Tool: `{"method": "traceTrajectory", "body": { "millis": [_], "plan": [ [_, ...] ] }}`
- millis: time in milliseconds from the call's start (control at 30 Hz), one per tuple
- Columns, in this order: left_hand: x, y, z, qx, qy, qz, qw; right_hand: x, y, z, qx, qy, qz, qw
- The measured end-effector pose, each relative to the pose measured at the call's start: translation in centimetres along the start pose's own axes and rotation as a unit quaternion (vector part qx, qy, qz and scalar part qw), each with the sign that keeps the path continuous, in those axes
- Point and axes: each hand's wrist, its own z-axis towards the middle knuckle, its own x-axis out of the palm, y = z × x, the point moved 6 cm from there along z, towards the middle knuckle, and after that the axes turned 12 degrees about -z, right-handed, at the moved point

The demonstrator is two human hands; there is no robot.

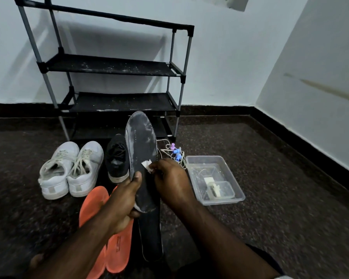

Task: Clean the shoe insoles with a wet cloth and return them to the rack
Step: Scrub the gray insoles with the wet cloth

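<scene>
1. My left hand (127, 200) grips the grey insole (142, 158) at its heel end; its long axis runs upright, toe end toward the rack (113, 65).
2. My right hand (171, 178) pinches a small white cloth (146, 165) against the insole's right edge.
3. A second dark insole (151, 236) and two orange insoles (117, 248) lie on the dark speckled floor (270, 198).
4. Pale walls meet in the corner.

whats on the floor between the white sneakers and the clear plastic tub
In the head view, a black shoe stands right of the white sneakers; nearer the tub lies a tangle of laces with blue and pink clips. The held grey insole covers part of that stretch.
</scene>
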Motion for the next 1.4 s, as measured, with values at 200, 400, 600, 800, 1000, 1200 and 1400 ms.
{"method": "traceTrajectory", "body": {
  "millis": [200,400,600,800,1000,1200,1400],
  "plan": [
    [-1.7,0.4,0.6,-0.016,0.012,-0.008,1.0,2.1,2.0,-0.7,-0.092,0.047,0.017,0.994],
    [-2.1,1.2,1.4,-0.032,-0.027,-0.014,0.999,3.7,-0.7,1.7,-0.027,0.011,0.01,1.0],
    [-2.8,1.9,2.2,-0.063,-0.035,0.014,0.997,4.4,-3.1,1.9,-0.004,0.033,0.017,0.999],
    [-3.3,2.6,2.8,-0.085,-0.028,0.008,0.996,3.7,-10.7,2.4,0.335,-0.002,0.549,0.766],
    [-2.7,2.1,2.6,-0.083,-0.005,0.006,0.996,3.8,-11.2,2.1,0.335,0.037,0.589,0.735],
    [-3.0,3.6,2.4,-0.121,0.012,-0.007,0.993,5.7,-9.0,2.3,0.211,0.064,0.343,0.913],
    [-2.9,3.0,2.3,-0.115,0.047,0.023,0.992,7.5,-8.8,1.3,0.241,0.104,0.334,0.905]
  ]
}}
